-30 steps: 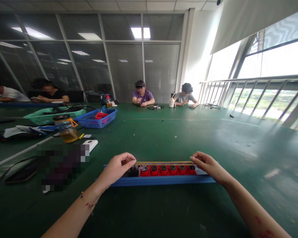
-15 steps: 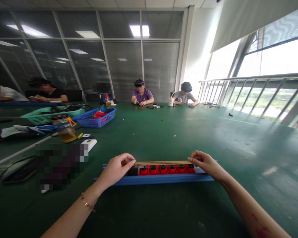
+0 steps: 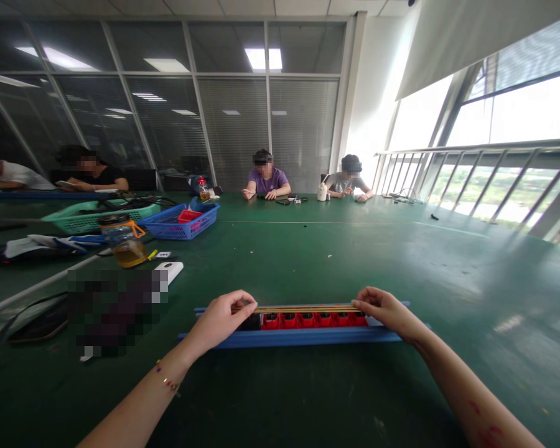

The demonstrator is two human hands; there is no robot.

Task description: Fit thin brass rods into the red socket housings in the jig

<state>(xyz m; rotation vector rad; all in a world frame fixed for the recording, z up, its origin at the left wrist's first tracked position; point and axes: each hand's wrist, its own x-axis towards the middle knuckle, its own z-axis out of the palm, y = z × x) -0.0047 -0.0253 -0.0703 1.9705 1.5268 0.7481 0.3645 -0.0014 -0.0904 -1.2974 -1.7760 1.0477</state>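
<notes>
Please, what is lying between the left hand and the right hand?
In the head view, thin yellowish strips span from the left hand to the right hand; just below them in the picture, red pieces sit in a blue holder.

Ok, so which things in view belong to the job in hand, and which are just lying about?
In the job:
- thin sticks, pinched by both hands (left hand, right hand)
- blue frame
- red blocks inside it

Apparently lying about:
- jar
- blue basket
- green basket
</notes>
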